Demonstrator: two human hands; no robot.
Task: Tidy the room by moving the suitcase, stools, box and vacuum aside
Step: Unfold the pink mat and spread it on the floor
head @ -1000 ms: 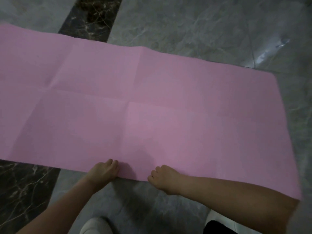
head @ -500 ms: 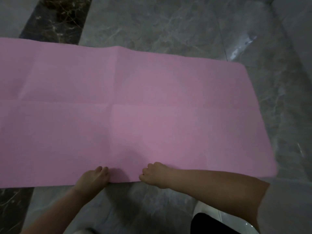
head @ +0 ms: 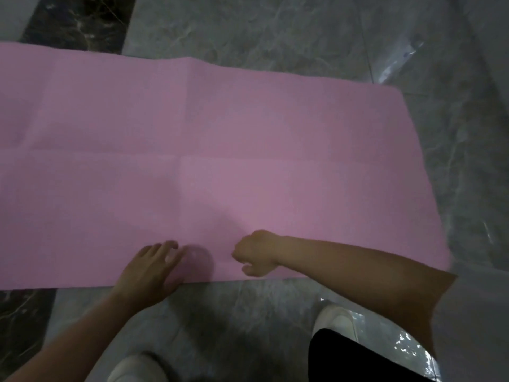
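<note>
Pink foam mat, creased into panels by fold lines, lies spread flat on the grey marble floor; its long near edge runs just in front of the person's white shoes. The left hand rests palm-down on the mat at that near edge, fingers extended and slightly spread, apparently to press the sheet flat and keep it from sliding. The right hand sits just beside it on the same edge, fingers curled under; whether it pinches the mat's border or merely rests on its knuckles cannot be told from this view. The placement of both hands close together at mid-length suggests the mat is being smoothed or nudged into position. A dark veined marble strip crosses the floor beneath the mat's left part. None of the task's own things (suitcase, stools, box, vacuum) appears in view, so their whereabouts cannot be stated; judged from this, the floor area here is already cleared and the mat is being laid in the freed space.
</note>
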